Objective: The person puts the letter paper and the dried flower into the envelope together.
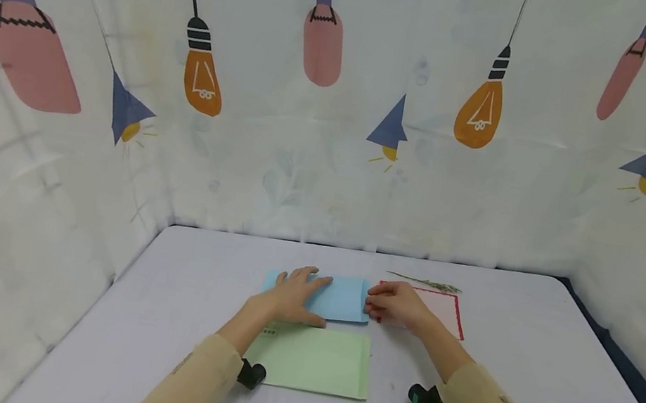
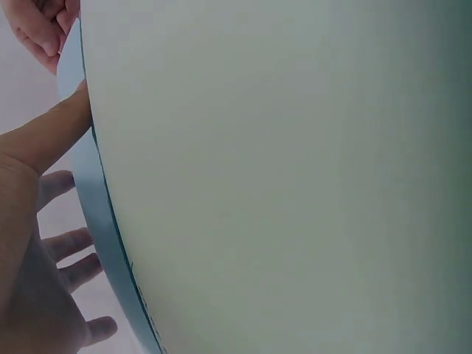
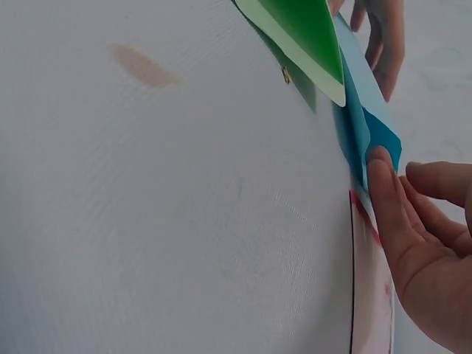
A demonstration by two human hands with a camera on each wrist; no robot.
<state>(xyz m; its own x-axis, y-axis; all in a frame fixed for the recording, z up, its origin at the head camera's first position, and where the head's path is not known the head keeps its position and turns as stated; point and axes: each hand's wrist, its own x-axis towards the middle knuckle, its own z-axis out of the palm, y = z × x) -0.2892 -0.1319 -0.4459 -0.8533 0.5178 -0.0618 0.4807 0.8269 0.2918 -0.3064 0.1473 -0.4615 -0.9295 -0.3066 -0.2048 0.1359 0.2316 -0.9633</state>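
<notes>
The left hand [image 1: 296, 295] lies flat, fingers straight, pressing on the left part of the blue envelope [image 1: 339, 298] near the table's [image 1: 524, 378] centre. The right hand [image 1: 394, 304] pinches that envelope's right edge at 3 o'clock (thumb tip on the flap, as the right wrist view shows). Under this hand lies a white card with a red border [image 1: 446, 310]. At 6 o'clock, just beside the blue envelope, rests a green envelope [image 1: 312, 360]. A dried sprig [image 1: 426, 282] lies at 1 o'clock.
</notes>
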